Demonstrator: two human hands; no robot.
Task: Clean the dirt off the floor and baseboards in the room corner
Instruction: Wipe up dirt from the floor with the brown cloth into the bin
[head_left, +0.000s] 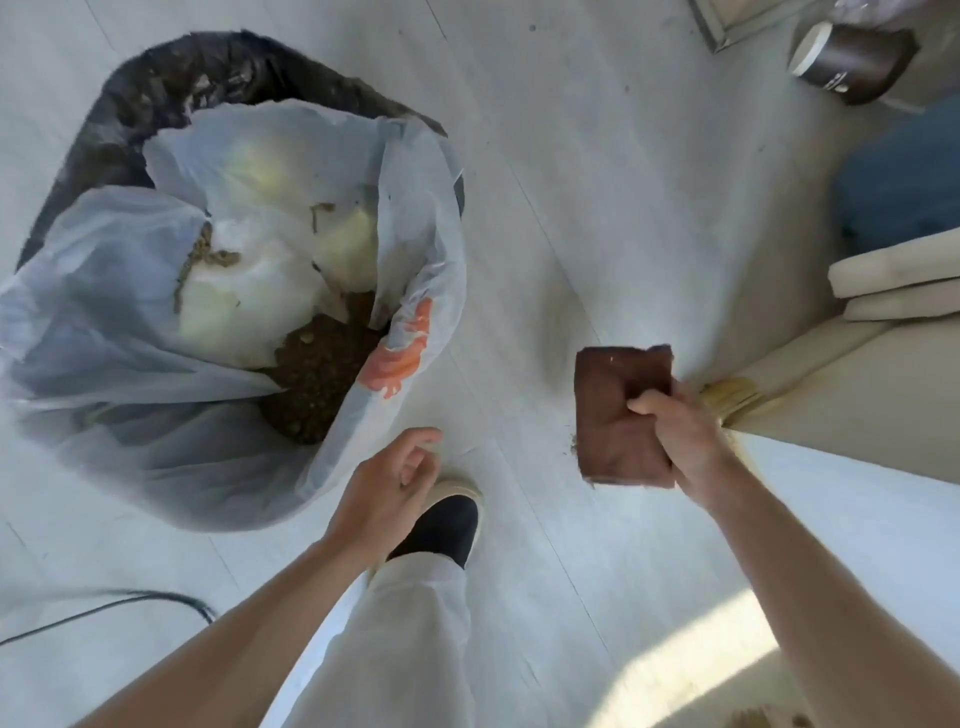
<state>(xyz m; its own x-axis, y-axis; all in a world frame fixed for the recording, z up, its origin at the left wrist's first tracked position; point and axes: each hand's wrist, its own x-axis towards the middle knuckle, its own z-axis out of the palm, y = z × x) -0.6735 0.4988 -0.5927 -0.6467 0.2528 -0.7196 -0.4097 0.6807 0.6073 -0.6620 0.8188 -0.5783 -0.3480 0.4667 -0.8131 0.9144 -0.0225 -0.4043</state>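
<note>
While the right hand (675, 441) grips a brown cloth (618, 415) with the thumb across its front and the fingers curled behind it, the left hand (384, 493) holds nothing; its fingers are loosely bent and apart, and it hangs in the air just beside the edge of a pale plastic bag (130, 332). The cloth is folded to a flat rectangle, it is raised above the floor (597, 208) and it is stained dark. A little crumb of dirt shows at its left edge.

The bag stands open on the floor at the left, with an orange print (400, 353) on its near side. Inside it lies brown soil (322, 374) together with crumpled white material (249, 291). Behind the bag a black bag (171, 83) is partly visible.

At the right, the baseboard (810, 358) meets the floor, and yellowish dirt marks (732, 397) are on it just behind the right hand. One foot in a dark shoe (441, 525) with a light sole stands between the two hands, under a pale trouser leg (405, 623). A black cable (119, 603) lies on the floor at the lower left. Far at the upper right a dark round container (852, 62) lies on its side.
</note>
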